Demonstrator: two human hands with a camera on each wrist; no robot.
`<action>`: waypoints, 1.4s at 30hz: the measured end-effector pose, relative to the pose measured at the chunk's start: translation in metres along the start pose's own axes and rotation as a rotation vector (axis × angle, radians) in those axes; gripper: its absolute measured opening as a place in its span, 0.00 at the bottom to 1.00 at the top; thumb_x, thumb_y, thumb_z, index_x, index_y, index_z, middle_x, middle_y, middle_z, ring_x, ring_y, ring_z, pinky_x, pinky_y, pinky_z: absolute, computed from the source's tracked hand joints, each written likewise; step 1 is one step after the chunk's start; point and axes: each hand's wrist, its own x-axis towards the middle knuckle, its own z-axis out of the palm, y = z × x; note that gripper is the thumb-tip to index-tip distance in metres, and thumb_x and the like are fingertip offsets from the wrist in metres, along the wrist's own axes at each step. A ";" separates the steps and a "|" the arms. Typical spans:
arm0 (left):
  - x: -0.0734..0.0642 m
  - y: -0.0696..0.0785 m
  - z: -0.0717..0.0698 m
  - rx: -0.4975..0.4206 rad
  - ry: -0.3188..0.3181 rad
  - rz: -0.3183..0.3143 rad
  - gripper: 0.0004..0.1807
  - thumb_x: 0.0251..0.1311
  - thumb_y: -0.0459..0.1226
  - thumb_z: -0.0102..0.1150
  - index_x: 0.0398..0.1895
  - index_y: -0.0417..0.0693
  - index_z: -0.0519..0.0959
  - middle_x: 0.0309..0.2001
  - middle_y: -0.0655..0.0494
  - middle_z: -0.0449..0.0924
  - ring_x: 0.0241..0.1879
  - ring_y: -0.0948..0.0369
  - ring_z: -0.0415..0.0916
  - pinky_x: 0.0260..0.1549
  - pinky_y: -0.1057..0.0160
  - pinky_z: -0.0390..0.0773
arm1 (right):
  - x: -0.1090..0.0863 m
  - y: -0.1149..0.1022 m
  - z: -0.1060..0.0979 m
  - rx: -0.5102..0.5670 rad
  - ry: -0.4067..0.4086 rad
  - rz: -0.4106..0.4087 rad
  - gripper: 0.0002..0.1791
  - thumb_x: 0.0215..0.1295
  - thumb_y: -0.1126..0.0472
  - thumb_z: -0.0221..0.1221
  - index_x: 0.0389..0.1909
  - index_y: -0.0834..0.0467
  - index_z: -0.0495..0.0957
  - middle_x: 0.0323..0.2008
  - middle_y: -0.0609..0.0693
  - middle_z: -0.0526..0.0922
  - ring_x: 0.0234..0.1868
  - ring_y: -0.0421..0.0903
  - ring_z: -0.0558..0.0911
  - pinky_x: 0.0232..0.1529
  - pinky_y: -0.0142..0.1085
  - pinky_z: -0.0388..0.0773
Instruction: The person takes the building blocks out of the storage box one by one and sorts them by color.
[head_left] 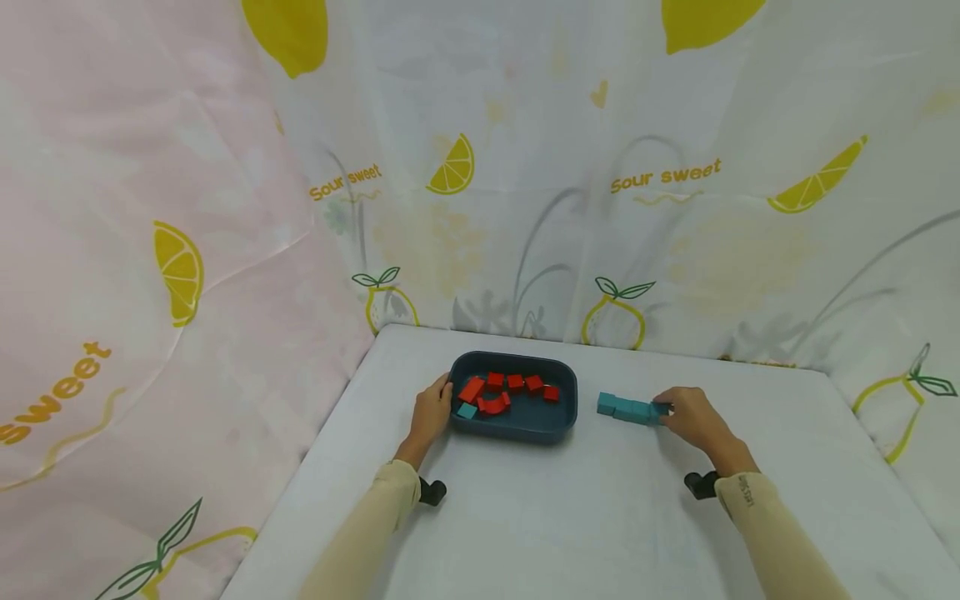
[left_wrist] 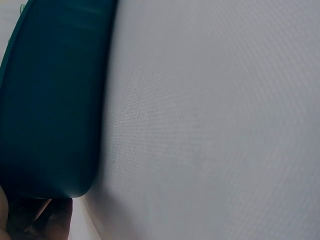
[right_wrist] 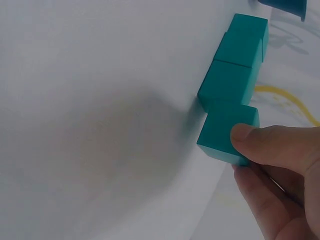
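My left hand (head_left: pixel 432 410) holds the left end of a dark blue tray (head_left: pixel 517 433), its fingers against the outer wall. Inside the tray lie several red blocks (head_left: pixel 514 382), a red arch-shaped block (head_left: pixel 493 406) and one teal block (head_left: pixel 467 411). To the right of the tray, a row of teal blocks (head_left: pixel 628 409) lies on the table. At the row's near right end my right hand (head_left: pixel 692 417) pinches a teal cube (right_wrist: pixel 225 125) between thumb and fingers. This cube is slightly turned against its neighbour in the right wrist view; whether it rests on the table I cannot tell.
A white cloth covers the table (head_left: pixel 570 517). Lemon-printed curtains (head_left: pixel 525 233) hang behind it and along its left side. Small black devices sit at both wrists, one by the left sleeve (head_left: pixel 397 483) and one by the right sleeve (head_left: pixel 750 492).
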 end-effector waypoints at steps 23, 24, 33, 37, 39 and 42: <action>-0.001 0.002 0.003 0.006 -0.003 -0.002 0.19 0.72 0.34 0.48 0.61 0.33 0.74 0.57 0.39 0.77 0.58 0.46 0.74 0.58 0.47 0.71 | 0.000 0.004 0.014 0.029 -0.040 0.063 0.15 0.55 0.75 0.64 0.45 0.73 0.81 0.45 0.68 0.82 0.46 0.64 0.81 0.46 0.53 0.79; -0.001 0.002 0.003 0.004 -0.004 -0.005 0.19 0.73 0.34 0.48 0.61 0.33 0.74 0.57 0.39 0.76 0.58 0.47 0.74 0.58 0.47 0.71 | 0.000 0.004 0.014 0.031 -0.037 0.060 0.15 0.55 0.75 0.64 0.45 0.73 0.81 0.45 0.68 0.82 0.46 0.64 0.81 0.46 0.53 0.80; 0.000 0.003 0.001 0.008 0.013 0.032 0.19 0.72 0.33 0.49 0.61 0.32 0.74 0.56 0.37 0.77 0.57 0.45 0.75 0.57 0.47 0.72 | 0.005 0.003 0.014 0.009 -0.047 0.071 0.17 0.54 0.74 0.64 0.46 0.73 0.80 0.47 0.68 0.81 0.50 0.65 0.79 0.50 0.56 0.76; 0.000 0.000 0.001 0.017 0.034 0.046 0.18 0.71 0.33 0.50 0.60 0.31 0.75 0.55 0.37 0.77 0.56 0.44 0.76 0.55 0.46 0.74 | 0.010 -0.008 0.016 0.000 -0.047 0.059 0.19 0.54 0.71 0.66 0.48 0.73 0.79 0.48 0.67 0.81 0.54 0.66 0.77 0.54 0.58 0.72; 0.000 -0.001 0.001 0.020 0.039 0.043 0.18 0.71 0.33 0.49 0.60 0.31 0.75 0.55 0.37 0.77 0.56 0.44 0.76 0.55 0.46 0.74 | 0.014 -0.014 0.018 0.003 -0.037 0.028 0.20 0.54 0.70 0.67 0.49 0.73 0.79 0.48 0.67 0.81 0.54 0.66 0.77 0.55 0.58 0.72; -0.001 -0.002 0.003 0.014 0.029 0.033 0.19 0.71 0.33 0.49 0.60 0.31 0.74 0.56 0.37 0.77 0.56 0.44 0.75 0.55 0.46 0.73 | 0.021 -0.023 0.023 0.012 -0.043 -0.001 0.22 0.55 0.68 0.67 0.50 0.72 0.79 0.50 0.67 0.81 0.55 0.66 0.76 0.56 0.58 0.71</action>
